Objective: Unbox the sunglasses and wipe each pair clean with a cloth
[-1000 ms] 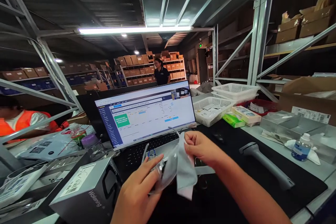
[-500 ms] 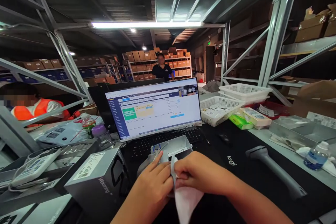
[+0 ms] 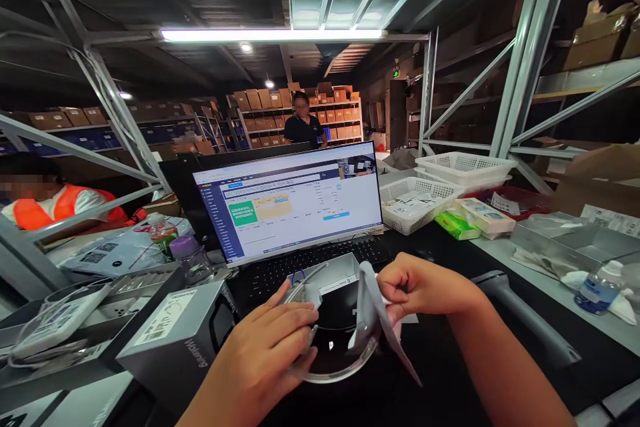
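Note:
My left hand (image 3: 273,347) grips the left side of a pair of clear-framed glasses (image 3: 330,333) with a dark lens, low in the middle of the view. My right hand (image 3: 417,287) pinches a grey-white cloth (image 3: 373,320) draped over the right side of the lens. Both hands hover above the black desk mat (image 3: 450,347), just in front of a black keyboard (image 3: 305,267) and a lit monitor (image 3: 290,203). An open small box (image 3: 333,273) lies on the keyboard behind the glasses.
A grey product box (image 3: 175,340) stands at my left. A grey handheld scanner (image 3: 525,317) lies at right, with white baskets (image 3: 465,170), green and white packs (image 3: 473,220), a metal tray (image 3: 565,240) and a small bottle (image 3: 597,287). One person in orange sits far left; another stands beyond the monitor.
The hands were pressed together over the cloth; now they have drawn apart, showing the dark lens. My right hand has risen to the right with the cloth.

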`<state>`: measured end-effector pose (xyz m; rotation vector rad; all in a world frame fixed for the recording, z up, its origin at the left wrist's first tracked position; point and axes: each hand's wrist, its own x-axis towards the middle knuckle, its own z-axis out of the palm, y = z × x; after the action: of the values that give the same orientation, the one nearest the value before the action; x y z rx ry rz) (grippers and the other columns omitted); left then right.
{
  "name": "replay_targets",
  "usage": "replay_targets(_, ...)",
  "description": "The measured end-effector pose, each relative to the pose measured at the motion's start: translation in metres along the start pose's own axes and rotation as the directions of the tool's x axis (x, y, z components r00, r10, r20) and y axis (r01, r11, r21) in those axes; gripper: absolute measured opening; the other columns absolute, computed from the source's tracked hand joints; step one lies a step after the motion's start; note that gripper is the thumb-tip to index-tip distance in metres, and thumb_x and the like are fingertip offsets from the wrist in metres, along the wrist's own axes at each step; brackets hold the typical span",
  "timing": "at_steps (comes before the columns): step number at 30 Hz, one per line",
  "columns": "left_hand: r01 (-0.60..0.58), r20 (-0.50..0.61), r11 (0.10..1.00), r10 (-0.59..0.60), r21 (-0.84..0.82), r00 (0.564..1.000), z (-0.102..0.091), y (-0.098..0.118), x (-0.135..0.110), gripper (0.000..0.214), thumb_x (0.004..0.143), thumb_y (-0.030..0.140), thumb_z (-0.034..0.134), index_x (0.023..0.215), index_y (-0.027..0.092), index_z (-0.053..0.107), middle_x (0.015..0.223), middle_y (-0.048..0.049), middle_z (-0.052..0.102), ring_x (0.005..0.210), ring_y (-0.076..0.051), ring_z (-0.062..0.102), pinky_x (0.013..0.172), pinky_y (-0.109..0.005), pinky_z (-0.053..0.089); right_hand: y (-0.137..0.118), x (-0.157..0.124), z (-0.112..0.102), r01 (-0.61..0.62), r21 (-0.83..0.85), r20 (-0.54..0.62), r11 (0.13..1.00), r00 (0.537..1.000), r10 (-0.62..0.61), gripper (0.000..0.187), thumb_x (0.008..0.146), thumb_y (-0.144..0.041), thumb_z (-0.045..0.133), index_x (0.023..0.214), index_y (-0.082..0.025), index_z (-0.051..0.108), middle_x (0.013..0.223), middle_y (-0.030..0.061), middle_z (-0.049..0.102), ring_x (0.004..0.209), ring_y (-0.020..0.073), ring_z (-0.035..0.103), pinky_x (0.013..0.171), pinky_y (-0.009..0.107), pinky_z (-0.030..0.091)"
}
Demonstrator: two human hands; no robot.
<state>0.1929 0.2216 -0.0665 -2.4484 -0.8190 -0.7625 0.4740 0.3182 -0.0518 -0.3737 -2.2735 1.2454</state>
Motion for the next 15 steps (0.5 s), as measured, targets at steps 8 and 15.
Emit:
replay_targets(8,0.000,-0.001,1.000,0.000,0.026,1.000,0.018,0.004,0.001,0.013,0.090,0.010,0.058,0.092,0.021,0.064,0.098,0.0001,0.075,0.106,-0.014,0.069,0.124,-0.044,0.030,0.005,0.015,0.033,0.054,-0.106,0.034,0.993,0.998,-0.051,0.042,0.082,-0.022,0.070,0.060,-0.020,0.035,0.060,-0.0085,0.035,0.058,0.0092,0.030,0.054,0.022,0.025)
replay_targets(15,-0.027,0.006,0.997,0.026,0.066,1.000,0.024,0.000,-0.002,0.019,0.094,0.010,0.051,0.093,0.020,0.067,0.099,-0.0010,0.074,0.108,-0.015,0.067,0.124,-0.042,0.027,0.006,0.021,0.058,0.009,-0.123,-0.071,0.992,0.997,-0.018,0.041,0.078,-0.009,0.071,0.059,-0.019,0.036,0.058,-0.0094,0.037,0.056,0.0081,0.033,0.053,0.021,0.025)
